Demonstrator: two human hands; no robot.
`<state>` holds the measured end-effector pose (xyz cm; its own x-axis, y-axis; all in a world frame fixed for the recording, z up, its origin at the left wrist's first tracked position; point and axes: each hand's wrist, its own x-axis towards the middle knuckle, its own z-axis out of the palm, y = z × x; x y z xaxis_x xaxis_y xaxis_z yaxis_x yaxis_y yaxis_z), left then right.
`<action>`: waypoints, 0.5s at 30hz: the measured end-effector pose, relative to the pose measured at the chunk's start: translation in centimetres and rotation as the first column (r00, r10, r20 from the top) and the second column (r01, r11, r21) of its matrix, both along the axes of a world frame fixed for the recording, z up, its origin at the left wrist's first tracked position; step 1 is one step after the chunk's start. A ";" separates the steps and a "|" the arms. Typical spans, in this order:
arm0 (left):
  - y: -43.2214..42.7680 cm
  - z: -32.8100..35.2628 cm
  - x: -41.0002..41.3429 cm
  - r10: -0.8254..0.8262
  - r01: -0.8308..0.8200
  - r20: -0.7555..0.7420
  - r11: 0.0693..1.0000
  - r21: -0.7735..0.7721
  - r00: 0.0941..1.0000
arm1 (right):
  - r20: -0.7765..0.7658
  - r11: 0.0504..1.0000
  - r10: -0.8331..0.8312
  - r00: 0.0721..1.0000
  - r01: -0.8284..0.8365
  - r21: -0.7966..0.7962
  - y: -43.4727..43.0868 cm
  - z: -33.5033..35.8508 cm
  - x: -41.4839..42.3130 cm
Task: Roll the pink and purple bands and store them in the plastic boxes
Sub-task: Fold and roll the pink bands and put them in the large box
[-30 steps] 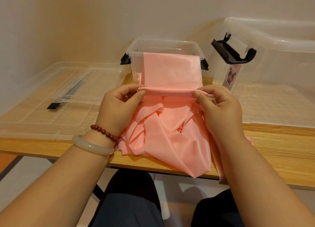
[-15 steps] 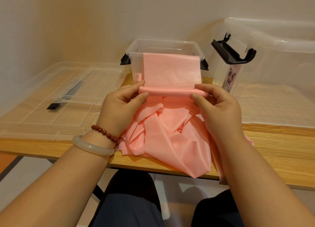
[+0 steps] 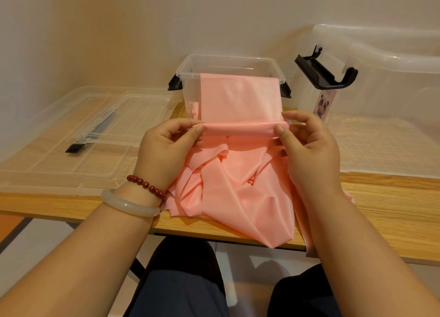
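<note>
Head view: left hand pinched the left end of the roll, thumb in front and fingers behind; right hand pinched the right end the same way. Both were clamped on the pink band, neither free. The roll sat across the front of the small clear box. A flat run of band went up from it and over the box's front wall, with a little more showing inside through the plastic. The loose remainder lay heaped on the bench below the hands, one tail hanging over the near edge. Against the frame a second back, the flat folded edge had turned into a round tube, and it read slightly fatter than half a second back; the hands had barely shifted. Judged: rolling under way but early, most of the band unrolled. No purple band seen. Large clear box stood to the right, lids lay to the left.
</note>
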<state>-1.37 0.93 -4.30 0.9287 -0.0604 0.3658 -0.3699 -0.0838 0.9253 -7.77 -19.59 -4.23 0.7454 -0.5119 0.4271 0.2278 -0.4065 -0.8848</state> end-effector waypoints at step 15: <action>-0.1 0.2 -0.3 -0.062 0.060 -0.029 0.997 -0.048 0.998 | 0.042 0.990 -0.034 0.999 0.040 -0.139 -0.3 -0.1 0.2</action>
<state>-1.63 0.82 -4.10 0.9346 -0.1007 0.3411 -0.3445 -0.0183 0.9386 -7.59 -19.90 -4.36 0.7081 -0.4721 0.5251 0.2439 -0.5343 -0.8093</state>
